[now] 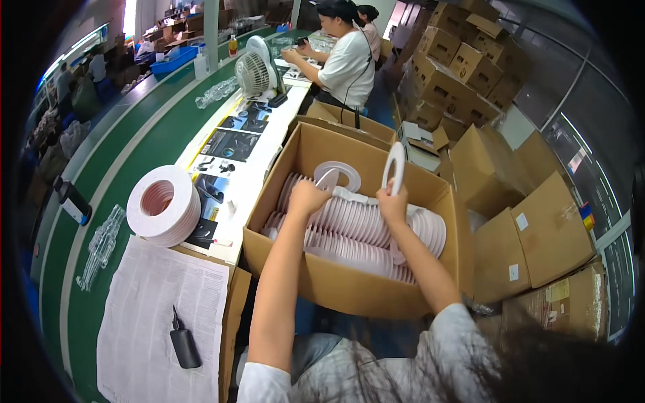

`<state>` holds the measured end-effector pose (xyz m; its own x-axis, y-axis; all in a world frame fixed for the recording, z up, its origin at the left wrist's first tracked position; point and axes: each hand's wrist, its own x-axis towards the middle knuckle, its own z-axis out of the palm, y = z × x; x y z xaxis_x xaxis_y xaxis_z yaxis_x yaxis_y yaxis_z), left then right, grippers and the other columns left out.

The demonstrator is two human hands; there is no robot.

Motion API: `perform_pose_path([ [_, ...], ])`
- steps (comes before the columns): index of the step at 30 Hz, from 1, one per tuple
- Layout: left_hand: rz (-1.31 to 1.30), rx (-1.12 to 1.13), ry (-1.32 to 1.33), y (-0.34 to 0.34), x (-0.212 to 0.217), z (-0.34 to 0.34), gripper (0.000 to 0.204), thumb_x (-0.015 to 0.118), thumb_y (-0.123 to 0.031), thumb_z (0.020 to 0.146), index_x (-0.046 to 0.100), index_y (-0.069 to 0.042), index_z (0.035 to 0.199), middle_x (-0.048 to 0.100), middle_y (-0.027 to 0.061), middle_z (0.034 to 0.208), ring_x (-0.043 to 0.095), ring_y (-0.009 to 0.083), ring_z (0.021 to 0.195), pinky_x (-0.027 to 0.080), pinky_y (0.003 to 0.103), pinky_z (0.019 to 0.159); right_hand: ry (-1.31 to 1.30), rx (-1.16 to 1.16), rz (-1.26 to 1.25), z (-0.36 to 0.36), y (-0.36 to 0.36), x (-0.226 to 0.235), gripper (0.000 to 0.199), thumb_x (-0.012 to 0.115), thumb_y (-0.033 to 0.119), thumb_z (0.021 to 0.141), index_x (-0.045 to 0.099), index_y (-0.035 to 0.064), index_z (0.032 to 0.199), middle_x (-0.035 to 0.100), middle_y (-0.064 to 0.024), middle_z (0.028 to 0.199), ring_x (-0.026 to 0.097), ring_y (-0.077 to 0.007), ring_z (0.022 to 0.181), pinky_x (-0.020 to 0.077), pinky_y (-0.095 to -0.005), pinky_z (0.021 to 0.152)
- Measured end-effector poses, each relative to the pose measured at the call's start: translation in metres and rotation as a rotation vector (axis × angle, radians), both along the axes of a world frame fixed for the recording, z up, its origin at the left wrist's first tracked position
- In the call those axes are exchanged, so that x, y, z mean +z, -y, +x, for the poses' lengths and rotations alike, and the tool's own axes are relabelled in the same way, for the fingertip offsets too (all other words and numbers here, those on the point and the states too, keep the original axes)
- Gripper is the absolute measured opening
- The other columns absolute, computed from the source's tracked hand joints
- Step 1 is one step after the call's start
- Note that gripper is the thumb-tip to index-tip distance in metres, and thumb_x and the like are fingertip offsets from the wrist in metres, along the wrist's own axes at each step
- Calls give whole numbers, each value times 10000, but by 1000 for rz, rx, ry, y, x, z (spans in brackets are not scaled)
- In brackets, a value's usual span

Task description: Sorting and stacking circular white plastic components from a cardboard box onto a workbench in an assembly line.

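Rolls of pale tape (163,205) stood stacked on the counter (144,144) at the far left, well apart from both hands, with a printed sheet (158,316) and a small black bottle (183,344) lying nearer the person. Further right sat the open cardboard box (336,282), packed with rows of flat white rings (363,232) standing on edge, their row running left to right across the box. The left hand (308,197) reached into the box's left half, its fingers (322,185) pinched on one ring (338,176) lifted just above the rows and lying nearly flat toward the camera. The right hand (393,201) was over the middle of the box (closer to the right wall), fingers closed on a second ring (396,164) held upright and edge-on, its long axis vertical, directly above the hand. Both rings were clear of the packed rows below. More cardboard boxes (531,228) stood at the right.
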<state>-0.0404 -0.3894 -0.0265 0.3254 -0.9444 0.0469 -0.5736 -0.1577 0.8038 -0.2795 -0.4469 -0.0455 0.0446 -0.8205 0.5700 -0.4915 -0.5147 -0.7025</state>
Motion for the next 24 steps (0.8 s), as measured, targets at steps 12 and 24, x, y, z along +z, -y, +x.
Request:
perform_pose_path([
  [12,-162,-64,25,-7,0,-5,410,754,-321,657,702,50,823,683,217,774,683,338,750,528,395,774,219,24,17,-10,10,23,46,615,47,723,586,17,742,583,-66,636,550,-157,586,452,-319,549],
  [24,62,-312,209,-15,2,-2,322,715,-293,725,703,21,798,682,203,769,678,342,723,534,405,693,-32,234,155,0,-18,-8,124,636,96,745,622,15,838,610,-65,631,586,-148,590,476,-319,590],
])
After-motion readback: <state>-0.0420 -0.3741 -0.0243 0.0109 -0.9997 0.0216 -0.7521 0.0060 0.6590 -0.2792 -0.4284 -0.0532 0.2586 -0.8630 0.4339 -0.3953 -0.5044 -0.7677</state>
